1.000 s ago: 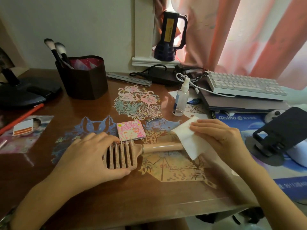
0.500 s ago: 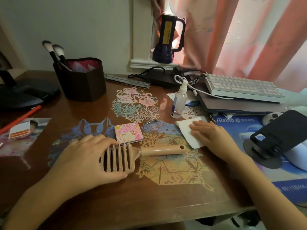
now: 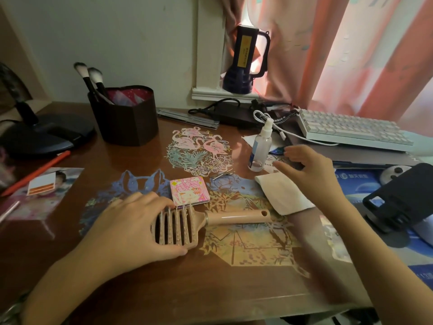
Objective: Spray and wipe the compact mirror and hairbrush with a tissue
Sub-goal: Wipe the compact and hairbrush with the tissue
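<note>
A beige vented hairbrush (image 3: pixel 210 222) lies on the wooden desk, handle pointing right. My left hand (image 3: pixel 131 228) grips its head. Just behind the brush lies a closed pink square compact mirror (image 3: pixel 189 190). A white tissue (image 3: pixel 281 194) lies flat on the desk to the right of the mirror, partly under my right wrist. My right hand (image 3: pixel 309 172) hovers above the tissue with fingers spread, empty, a short way from the clear spray bottle (image 3: pixel 260 148) standing upright behind it.
A dark brush holder (image 3: pixel 124 118) stands at the back left, a white keyboard (image 3: pixel 351 130) on a laptop at the back right, a black phone stand (image 3: pixel 403 198) at right. Paper cut-outs cover the desk (image 3: pixel 117 289) middle. A flashlight (image 3: pixel 246 59) sits on the sill.
My right hand has let go of the tissue, left it flat on the desk, and moved up toward the spray bottle. My left hand still holds the hairbrush head.
</note>
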A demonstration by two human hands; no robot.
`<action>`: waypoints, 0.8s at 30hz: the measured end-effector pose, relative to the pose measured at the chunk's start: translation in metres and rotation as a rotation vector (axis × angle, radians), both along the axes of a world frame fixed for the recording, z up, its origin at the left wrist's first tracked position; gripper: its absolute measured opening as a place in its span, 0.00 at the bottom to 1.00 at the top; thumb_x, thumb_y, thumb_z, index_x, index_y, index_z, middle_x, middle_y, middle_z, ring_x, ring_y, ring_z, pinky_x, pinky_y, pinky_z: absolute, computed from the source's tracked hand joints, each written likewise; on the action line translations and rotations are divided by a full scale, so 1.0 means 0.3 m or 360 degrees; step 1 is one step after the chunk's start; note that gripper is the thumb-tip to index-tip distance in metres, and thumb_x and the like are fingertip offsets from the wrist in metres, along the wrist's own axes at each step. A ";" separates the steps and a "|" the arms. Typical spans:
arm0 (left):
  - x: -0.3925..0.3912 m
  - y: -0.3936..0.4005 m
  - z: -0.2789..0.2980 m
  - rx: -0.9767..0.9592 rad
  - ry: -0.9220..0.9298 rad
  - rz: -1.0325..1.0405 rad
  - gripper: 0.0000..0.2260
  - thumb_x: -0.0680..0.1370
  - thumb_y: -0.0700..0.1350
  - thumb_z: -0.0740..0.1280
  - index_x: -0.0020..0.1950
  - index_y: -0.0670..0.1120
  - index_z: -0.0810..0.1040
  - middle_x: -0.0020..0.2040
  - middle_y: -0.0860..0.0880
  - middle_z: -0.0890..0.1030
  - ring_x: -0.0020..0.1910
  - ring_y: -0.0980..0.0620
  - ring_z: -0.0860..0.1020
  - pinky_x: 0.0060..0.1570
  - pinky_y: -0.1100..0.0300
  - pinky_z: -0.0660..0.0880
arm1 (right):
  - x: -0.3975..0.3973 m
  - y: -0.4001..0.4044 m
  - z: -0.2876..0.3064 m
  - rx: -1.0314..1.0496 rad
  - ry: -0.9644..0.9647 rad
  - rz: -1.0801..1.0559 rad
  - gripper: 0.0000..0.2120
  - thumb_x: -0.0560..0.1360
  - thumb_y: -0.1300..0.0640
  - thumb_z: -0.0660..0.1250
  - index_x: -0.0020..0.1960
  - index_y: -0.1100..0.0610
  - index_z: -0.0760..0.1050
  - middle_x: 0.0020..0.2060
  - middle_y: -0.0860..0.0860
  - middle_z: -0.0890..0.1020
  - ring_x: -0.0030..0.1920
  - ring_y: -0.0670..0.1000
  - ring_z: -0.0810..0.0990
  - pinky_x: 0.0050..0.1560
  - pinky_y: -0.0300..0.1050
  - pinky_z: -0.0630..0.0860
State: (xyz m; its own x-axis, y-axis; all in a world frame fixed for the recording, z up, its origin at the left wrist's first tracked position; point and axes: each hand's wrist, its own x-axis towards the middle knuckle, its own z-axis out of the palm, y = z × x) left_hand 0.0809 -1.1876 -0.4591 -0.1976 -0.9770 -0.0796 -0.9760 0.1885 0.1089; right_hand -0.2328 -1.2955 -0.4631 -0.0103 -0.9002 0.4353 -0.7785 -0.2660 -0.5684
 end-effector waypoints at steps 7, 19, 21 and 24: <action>0.005 -0.001 0.012 0.0013 0.0041 -0.0010 0.39 0.60 0.77 0.60 0.68 0.63 0.61 0.62 0.64 0.67 0.62 0.61 0.65 0.61 0.58 0.64 | 0.118 -0.147 -0.018 0.0252 -0.0182 -0.0099 0.32 0.63 0.45 0.76 0.61 0.55 0.70 0.55 0.52 0.80 0.47 0.49 0.78 0.41 0.46 0.77; 0.007 -0.010 0.005 0.0024 0.0079 -0.0028 0.40 0.61 0.76 0.62 0.69 0.62 0.61 0.63 0.63 0.67 0.62 0.61 0.65 0.63 0.58 0.62 | 0.107 -0.153 -0.036 0.0142 -0.0230 -0.0286 0.21 0.66 0.45 0.74 0.50 0.55 0.70 0.42 0.51 0.78 0.42 0.54 0.79 0.42 0.55 0.78; 0.006 -0.009 0.007 0.0026 0.0079 -0.0035 0.40 0.61 0.76 0.62 0.69 0.62 0.60 0.63 0.64 0.67 0.62 0.61 0.65 0.63 0.58 0.63 | 0.095 -0.152 -0.043 0.0187 -0.0204 -0.0309 0.21 0.66 0.46 0.74 0.50 0.55 0.70 0.43 0.51 0.78 0.43 0.55 0.79 0.43 0.57 0.78; 0.006 -0.008 0.011 0.0019 0.0070 -0.0044 0.40 0.61 0.76 0.62 0.69 0.62 0.60 0.63 0.64 0.67 0.62 0.61 0.65 0.62 0.58 0.63 | 0.092 -0.150 -0.054 0.0221 -0.0214 -0.0313 0.22 0.66 0.46 0.74 0.53 0.56 0.70 0.43 0.51 0.77 0.43 0.56 0.79 0.43 0.58 0.79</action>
State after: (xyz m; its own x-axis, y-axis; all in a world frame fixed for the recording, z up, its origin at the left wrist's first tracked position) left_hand 0.0826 -1.1899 -0.4558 -0.2282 -0.9702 -0.0820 -0.9647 0.2139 0.1539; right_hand -0.2053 -1.3406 -0.4792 -0.2403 -0.9262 0.2906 -0.7225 -0.0293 -0.6908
